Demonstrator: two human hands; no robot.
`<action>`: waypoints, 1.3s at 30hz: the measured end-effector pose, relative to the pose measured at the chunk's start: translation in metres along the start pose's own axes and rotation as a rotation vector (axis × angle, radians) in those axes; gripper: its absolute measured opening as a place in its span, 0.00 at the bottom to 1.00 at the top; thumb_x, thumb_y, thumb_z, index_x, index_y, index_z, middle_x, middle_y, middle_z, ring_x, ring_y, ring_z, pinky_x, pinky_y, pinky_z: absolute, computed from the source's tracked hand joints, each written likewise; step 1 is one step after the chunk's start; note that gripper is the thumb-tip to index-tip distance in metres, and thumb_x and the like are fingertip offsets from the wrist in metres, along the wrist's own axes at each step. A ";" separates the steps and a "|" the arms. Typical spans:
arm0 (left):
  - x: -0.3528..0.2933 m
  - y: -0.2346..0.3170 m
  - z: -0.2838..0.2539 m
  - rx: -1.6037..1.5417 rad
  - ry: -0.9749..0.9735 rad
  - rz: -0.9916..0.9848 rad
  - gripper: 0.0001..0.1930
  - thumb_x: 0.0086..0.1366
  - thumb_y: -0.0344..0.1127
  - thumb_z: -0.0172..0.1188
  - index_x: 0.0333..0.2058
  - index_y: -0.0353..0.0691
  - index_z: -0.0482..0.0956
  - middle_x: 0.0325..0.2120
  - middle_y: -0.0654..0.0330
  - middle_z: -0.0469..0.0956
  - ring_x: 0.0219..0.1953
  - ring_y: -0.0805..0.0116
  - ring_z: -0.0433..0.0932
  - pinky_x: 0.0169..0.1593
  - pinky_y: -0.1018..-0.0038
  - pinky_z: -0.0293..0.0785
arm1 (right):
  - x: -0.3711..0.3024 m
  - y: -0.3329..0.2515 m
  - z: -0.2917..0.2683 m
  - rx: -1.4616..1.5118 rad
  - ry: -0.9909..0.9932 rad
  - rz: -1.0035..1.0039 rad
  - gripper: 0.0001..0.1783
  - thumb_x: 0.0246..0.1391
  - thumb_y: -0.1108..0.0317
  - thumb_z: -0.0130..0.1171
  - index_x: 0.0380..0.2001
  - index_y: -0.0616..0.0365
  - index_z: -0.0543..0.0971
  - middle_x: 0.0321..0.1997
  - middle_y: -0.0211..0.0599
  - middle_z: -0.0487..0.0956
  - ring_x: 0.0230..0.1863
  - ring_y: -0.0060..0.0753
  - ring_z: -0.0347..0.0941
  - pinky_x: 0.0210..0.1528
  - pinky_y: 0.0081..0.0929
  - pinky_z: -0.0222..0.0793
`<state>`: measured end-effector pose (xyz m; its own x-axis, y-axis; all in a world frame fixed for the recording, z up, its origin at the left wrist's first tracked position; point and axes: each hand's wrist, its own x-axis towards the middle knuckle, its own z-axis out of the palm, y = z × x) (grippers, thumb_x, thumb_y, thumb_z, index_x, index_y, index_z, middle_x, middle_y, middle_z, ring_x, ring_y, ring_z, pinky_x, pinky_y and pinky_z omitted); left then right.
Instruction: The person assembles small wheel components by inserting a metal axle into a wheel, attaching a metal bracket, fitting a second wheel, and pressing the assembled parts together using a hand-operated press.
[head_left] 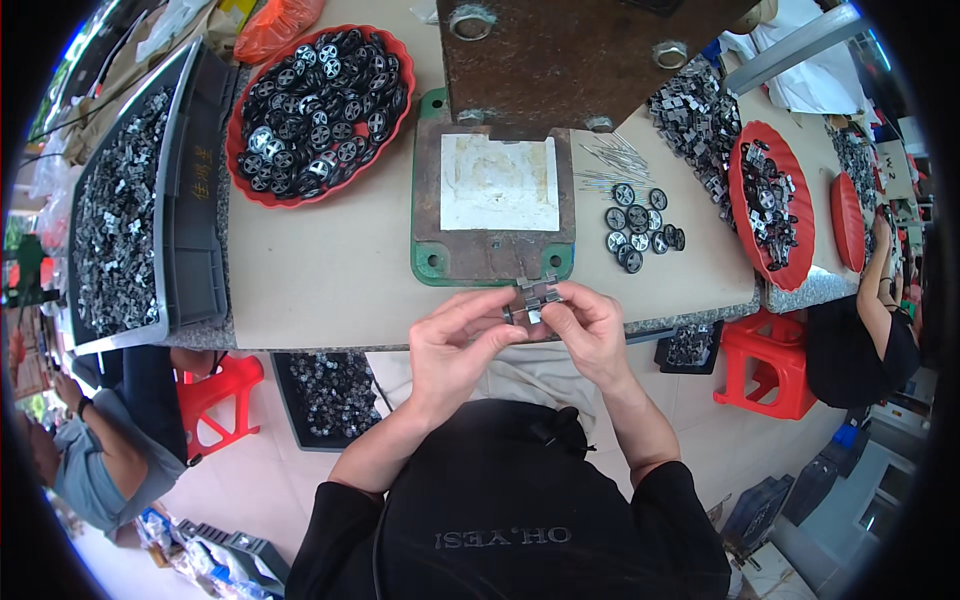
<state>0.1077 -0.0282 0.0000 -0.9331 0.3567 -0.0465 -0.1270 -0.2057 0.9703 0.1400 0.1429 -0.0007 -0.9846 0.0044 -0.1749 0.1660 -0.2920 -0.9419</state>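
My right hand (592,330) pinches a small grey metal piece (538,292), notched like a toy-car chassis, just off the front edge of the press base. From the other side my left hand (450,345) is closed, its thumb and forefinger on a small dark wheel (508,315) against that piece. Fingers partly hide where the two meet. Beyond my right hand lie several loose black wheels with silver spokes (638,217) and a pile of thin metal pins (615,158).
A press with a green-edged base (430,262) and rusty block (590,70) stands ahead. A red tray of wheels (398,120) and a grey bin (195,200) are left; chassis pieces (695,125) and another red tray (750,235) are right. Other people sit both sides.
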 end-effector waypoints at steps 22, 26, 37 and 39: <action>0.001 -0.008 0.002 0.053 0.041 0.119 0.21 0.48 0.18 0.64 0.44 0.34 0.77 0.40 0.50 0.76 0.38 0.68 0.78 0.39 0.77 0.78 | 0.000 0.001 -0.003 -0.117 -0.015 -0.116 0.10 0.51 0.78 0.56 0.39 0.69 0.76 0.37 0.37 0.77 0.34 0.26 0.76 0.32 0.22 0.78; 0.002 -0.006 -0.001 0.073 -0.005 0.072 0.21 0.50 0.17 0.63 0.45 0.33 0.76 0.40 0.50 0.76 0.38 0.68 0.78 0.40 0.77 0.78 | 0.001 -0.006 0.004 -0.007 0.015 0.013 0.08 0.50 0.79 0.57 0.36 0.70 0.77 0.35 0.39 0.77 0.31 0.26 0.76 0.30 0.22 0.77; 0.009 -0.003 0.006 -0.284 -0.048 -0.066 0.25 0.56 0.18 0.58 0.53 0.30 0.66 0.42 0.50 0.74 0.43 0.68 0.75 0.46 0.72 0.75 | 0.005 -0.006 -0.001 -0.293 -0.010 -0.155 0.08 0.48 0.80 0.58 0.34 0.69 0.76 0.30 0.37 0.77 0.30 0.25 0.77 0.29 0.21 0.76; 0.011 -0.004 0.002 -0.388 -0.123 -0.229 0.25 0.56 0.19 0.58 0.54 0.30 0.65 0.44 0.52 0.74 0.45 0.70 0.74 0.49 0.74 0.73 | 0.004 -0.014 -0.001 -0.383 -0.028 -0.191 0.08 0.48 0.80 0.59 0.34 0.68 0.75 0.29 0.37 0.77 0.29 0.24 0.77 0.29 0.20 0.76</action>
<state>0.0987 -0.0221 -0.0042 -0.8226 0.5333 -0.1974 -0.4631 -0.4267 0.7768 0.1333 0.1477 0.0120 -0.9999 -0.0037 0.0164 -0.0166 0.0880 -0.9960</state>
